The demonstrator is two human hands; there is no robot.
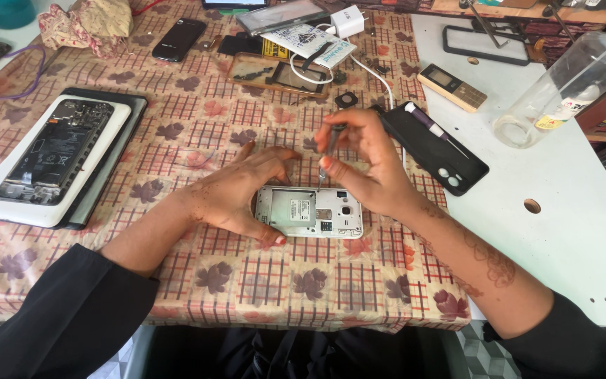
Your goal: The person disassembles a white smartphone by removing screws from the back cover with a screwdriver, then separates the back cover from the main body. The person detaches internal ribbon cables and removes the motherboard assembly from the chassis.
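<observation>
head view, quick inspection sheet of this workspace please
surface: checked floral tablecloth beside bare white table.
job's things: white phone, back cover off, lying flat; thin screwdriver upright over its top edge.
clutter: opened phone on laptop, black phone, black case with a second screwdriver on it, keypad phone, clear bottle.
grippers: left hand braces the phone's left end; right hand pinches the screwdriver.
cables: white charger and cord, purple cable.
surroundings: crumpled cloth at far edge.
</observation>
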